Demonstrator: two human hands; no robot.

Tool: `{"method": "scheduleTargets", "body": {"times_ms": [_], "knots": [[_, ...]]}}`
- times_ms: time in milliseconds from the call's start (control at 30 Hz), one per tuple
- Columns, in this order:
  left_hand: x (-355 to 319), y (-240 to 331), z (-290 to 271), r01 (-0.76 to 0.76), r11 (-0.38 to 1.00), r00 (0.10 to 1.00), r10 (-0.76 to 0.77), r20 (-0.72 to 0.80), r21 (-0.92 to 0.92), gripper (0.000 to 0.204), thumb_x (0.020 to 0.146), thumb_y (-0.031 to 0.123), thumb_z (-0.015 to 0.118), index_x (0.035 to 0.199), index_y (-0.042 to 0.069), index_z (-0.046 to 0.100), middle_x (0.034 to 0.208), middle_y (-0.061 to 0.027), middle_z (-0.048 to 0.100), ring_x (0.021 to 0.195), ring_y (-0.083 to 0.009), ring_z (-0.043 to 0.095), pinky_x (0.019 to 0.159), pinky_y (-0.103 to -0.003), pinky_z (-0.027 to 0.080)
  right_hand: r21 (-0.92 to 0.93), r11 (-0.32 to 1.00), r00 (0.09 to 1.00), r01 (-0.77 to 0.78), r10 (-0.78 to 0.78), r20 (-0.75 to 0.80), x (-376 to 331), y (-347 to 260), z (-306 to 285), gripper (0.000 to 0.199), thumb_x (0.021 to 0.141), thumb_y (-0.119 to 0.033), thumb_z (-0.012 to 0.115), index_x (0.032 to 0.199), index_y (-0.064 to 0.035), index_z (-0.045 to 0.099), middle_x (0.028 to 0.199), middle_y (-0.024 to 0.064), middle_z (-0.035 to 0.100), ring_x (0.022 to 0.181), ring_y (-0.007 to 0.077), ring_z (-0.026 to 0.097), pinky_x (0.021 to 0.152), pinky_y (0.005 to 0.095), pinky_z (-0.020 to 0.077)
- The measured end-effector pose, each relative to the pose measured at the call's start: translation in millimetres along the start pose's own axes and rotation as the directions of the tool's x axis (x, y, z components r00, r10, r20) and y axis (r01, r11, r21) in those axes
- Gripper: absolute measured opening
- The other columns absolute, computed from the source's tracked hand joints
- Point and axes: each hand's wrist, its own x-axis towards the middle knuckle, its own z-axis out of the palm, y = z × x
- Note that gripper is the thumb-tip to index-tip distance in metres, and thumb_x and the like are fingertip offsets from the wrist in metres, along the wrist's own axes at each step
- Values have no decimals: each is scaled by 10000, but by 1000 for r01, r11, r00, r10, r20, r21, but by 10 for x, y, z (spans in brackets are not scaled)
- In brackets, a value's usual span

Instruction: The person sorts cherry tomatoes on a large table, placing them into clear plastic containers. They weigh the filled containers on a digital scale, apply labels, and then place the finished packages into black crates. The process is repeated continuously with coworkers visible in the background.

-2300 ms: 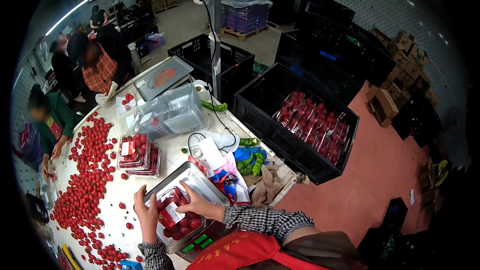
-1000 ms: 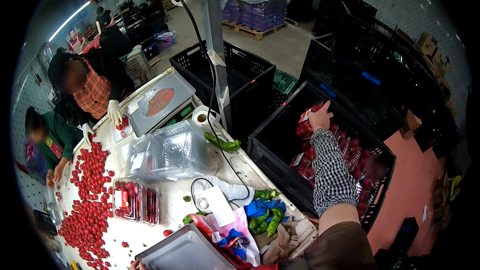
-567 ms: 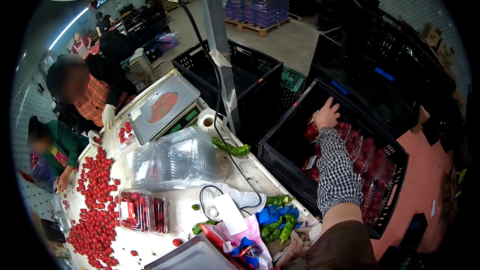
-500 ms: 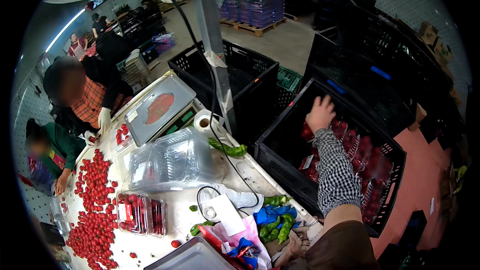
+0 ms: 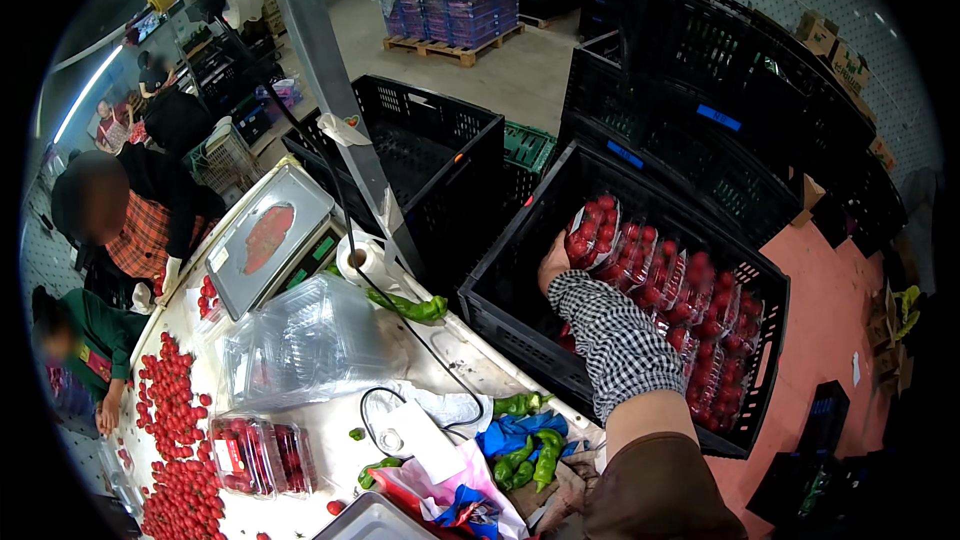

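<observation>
My right hand [image 5: 553,261], in a black-and-white checked sleeve cover, reaches down into a black crate [image 5: 515,312] on the right. It grips the near-left side of a clear plastic pack of cherry tomatoes [image 5: 594,231], which is tilted at the end of a row. The pack hides most of the fingers. More filled packs [image 5: 690,285] stand in rows beside it inside the crate. My left hand is out of view.
Loose cherry tomatoes [image 5: 183,440] and filled packs [image 5: 262,455] lie on the white table, beside stacked empty clear containers [image 5: 300,340], a scale [image 5: 270,235] and green peppers [image 5: 545,458]. A metal post [image 5: 330,80] rises behind. Two people work across the table at left.
My right hand has gone from spread fingers over the crate to gripping a pack at its left side. The view has turned slightly, shifting the scene left.
</observation>
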Motion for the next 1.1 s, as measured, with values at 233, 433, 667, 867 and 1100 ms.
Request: {"method": "scheduleTargets", "body": {"times_ms": [233, 433, 667, 867, 1100], "knots": [[-46, -33, -6, 11, 1000, 1000, -11, -10, -9, 342, 1089, 233, 586, 1281, -43, 647, 1180, -150, 722, 1076, -224, 694, 952, -335, 544, -298, 954, 993, -19, 53, 105, 692, -187, 316, 511, 1034, -358, 552, 1511, -176, 560, 1564, 58, 540, 1457, 406, 447, 1113, 798, 260], [-55, -189, -77, 25, 998, 1000, -26, -14, -55, 322, 1088, 213, 591, 1263, -48, 657, 1174, -147, 723, 1070, -223, 699, 949, -334, 550, -770, 636, 877, 52, 340, 340, 1279, -467, 593, 579, 992, -371, 578, 1521, -143, 514, 1562, 100, 532, 1426, 424, 474, 1079, 778, 370], [-50, -389, -185, -284, 933, 955, 295, -15, 222, 325, 1087, 224, 595, 1262, -41, 668, 1176, -138, 733, 1078, -216, 699, 959, -332, 546, -755, 648, 823, 99, 373, 428, 1482, -496, 951, 530, 1035, -357, 535, 1522, -146, 525, 1557, 60, 546, 1444, 405, 457, 1094, 768, 349], [-347, -324, -302, -251, 926, 961, 272, -37, 282, 378, 1092, 294, 575, 1281, -21, 663, 1182, -135, 733, 1083, -220, 676, 968, -333, 520, -2, 1000, 999, 22, -22, -42, 805, -525, 229, 437, 1059, -334, 496, 1421, -164, 673, 1509, 81, 603, 1443, 376, 486, 1169, 714, 260], [-248, 33, -164, -141, 983, 990, 138, 38, 119, 427, 1093, 334, 558, 1329, -14, 635, 1208, -150, 728, 1104, -227, 671, 979, -343, 507, 236, 964, 927, 126, -30, -373, -673, 89, 101, 372, 1023, -259, 523, 1290, -155, 761, 1394, 85, 681, 1347, 321, 545, 1135, 576, 300]]}}
